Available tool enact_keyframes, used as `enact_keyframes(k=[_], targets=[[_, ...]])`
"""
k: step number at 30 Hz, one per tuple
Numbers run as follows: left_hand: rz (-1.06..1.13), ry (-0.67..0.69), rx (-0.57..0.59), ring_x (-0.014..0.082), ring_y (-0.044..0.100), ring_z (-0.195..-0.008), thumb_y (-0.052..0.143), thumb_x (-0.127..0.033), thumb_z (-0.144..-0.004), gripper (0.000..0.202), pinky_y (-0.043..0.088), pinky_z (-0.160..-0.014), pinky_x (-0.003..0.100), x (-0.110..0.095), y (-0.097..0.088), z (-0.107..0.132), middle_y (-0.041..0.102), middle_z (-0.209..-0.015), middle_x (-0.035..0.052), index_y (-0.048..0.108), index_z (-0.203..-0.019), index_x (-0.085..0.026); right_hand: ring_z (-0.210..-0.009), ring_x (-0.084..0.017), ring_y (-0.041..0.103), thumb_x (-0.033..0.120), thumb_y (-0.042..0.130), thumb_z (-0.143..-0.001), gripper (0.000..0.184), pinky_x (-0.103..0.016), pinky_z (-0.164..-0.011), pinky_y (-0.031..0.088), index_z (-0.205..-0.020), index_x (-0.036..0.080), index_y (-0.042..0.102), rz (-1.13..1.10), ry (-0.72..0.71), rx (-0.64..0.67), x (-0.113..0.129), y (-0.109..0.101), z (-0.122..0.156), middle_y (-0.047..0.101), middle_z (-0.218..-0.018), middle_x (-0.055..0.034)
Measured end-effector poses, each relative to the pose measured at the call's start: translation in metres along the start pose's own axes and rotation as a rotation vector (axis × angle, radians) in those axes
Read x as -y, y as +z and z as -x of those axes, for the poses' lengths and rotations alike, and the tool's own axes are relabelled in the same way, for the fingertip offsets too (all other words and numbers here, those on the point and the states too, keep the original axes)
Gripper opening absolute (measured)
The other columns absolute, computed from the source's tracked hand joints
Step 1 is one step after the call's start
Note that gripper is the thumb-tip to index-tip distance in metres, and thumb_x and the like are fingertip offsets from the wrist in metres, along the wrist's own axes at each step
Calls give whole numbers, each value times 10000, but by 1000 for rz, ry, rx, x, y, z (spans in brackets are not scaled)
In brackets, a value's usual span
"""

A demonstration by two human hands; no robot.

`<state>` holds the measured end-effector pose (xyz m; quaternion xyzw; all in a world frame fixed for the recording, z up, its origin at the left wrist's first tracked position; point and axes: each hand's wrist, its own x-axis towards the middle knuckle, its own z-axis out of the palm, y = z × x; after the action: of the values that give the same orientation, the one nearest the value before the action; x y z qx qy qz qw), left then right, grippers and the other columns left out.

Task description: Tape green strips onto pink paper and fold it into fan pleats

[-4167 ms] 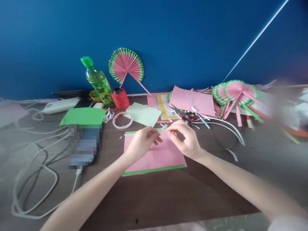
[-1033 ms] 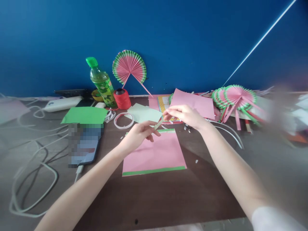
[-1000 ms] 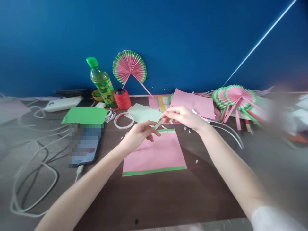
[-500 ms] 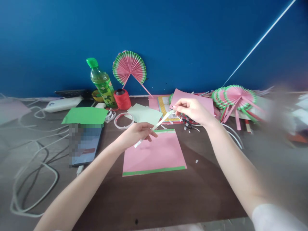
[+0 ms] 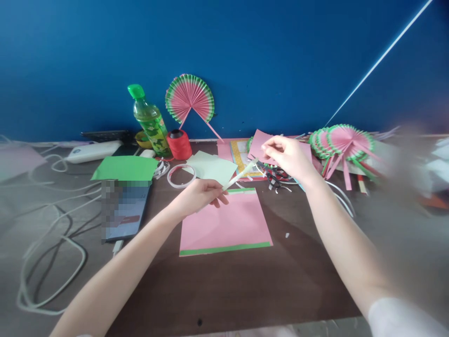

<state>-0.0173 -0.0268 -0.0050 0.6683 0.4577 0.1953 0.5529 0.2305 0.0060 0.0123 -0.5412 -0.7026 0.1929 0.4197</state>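
Observation:
In the head view, my left hand (image 5: 200, 195) is closed on a thin pale green paper strip (image 5: 240, 176), which slants up to the right. Just beyond the strip's upper end, my right hand (image 5: 290, 155) has its thumb and fingers pinched together, apart from the strip. Whatever lies in that pinch, if anything, is too small to make out. Below my left hand a pink paper sheet (image 5: 226, 222) rests flat on the table, with a green strip (image 5: 226, 249) along its near edge and a green and white band along its far edge.
A tape roll (image 5: 181, 176), pale green paper (image 5: 213, 166), red thread spool (image 5: 179, 145) and green-capped bottle (image 5: 151, 121) stand behind. A pleated fan (image 5: 190, 96) leans on the blue wall; more fans (image 5: 345, 142) lie right. Left are a phone (image 5: 128, 213), green paper (image 5: 124, 168) and cables (image 5: 82, 255).
My right hand has let go of the strip's upper end and moved slightly up and right. My left hand keeps hold; the strip's white lower end no longer shows beneath it.

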Motion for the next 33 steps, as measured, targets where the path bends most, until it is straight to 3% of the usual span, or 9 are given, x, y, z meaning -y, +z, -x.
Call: enact_keyframes(k=[4, 6, 9, 11, 17, 27, 33], targets=[[25, 19, -40, 123, 608, -619, 526, -320, -797, 223, 460, -589, 245, 2, 2, 1, 714, -824, 78, 633, -841, -129, -754, -152, 567, 221, 534, -798, 90, -293, -680, 443, -803, 183, 616, 117, -190, -217, 18, 2, 7, 628, -856, -50], [27, 41, -78, 122, 612, -635, 513, -316, -810, 229, 467, -595, 242, 2, 3, 2, 715, -858, 79, 639, -867, -134, -724, -146, 556, 225, 528, -814, 110, -280, -646, 433, -784, 186, 626, 97, -239, -150, 32, 3, 14, 626, -821, -41], [25, 81, -132, 125, 625, -662, 493, -308, -827, 235, 480, -599, 235, -1, 5, 5, 714, -886, 73, 651, -882, -144, -679, -131, 545, 227, 526, -826, 134, -258, -586, 411, -778, 186, 644, 45, -259, 124, 49, 9, 26, 633, -792, -28], [18, 105, -161, 129, 632, -669, 496, -318, -827, 241, 490, -614, 238, -5, 6, 6, 714, -888, 67, 657, -878, -145, -648, -116, 531, 200, 526, -824, 136, -250, -576, 400, -793, 185, 657, 45, -267, 198, 55, 17, 33, 633, -779, -19], [-3, 197, -242, 128, 634, -659, 516, -324, -823, 239, 506, -681, 251, -13, 11, 14, 716, -857, 53, 660, -892, -145, -610, -100, 500, 159, 517, -821, 163, -248, -568, 376, -753, 160, 665, 90, -286, 210, 58, 37, 43, 618, -728, -18], [-406, 281, -374, 145, 637, -718, 459, -201, -810, 238, 481, -664, 232, -22, 20, 24, 715, -820, 16, 678, -900, -185, -635, -111, 514, 158, 526, -822, 160, -248, -546, 355, -754, 164, 670, 74, -329, 254, 61, 32, 42, 624, -732, -29], [-599, 395, -421, 152, 597, -698, 477, -271, -830, 229, 438, -613, 234, -18, 20, 23, 694, -771, 33, 689, -865, -192, -624, -108, 485, 118, 520, -802, 147, -249, -557, 353, -710, 155, 629, 68, -363, 275, 63, 32, 43, 556, -683, -16]])
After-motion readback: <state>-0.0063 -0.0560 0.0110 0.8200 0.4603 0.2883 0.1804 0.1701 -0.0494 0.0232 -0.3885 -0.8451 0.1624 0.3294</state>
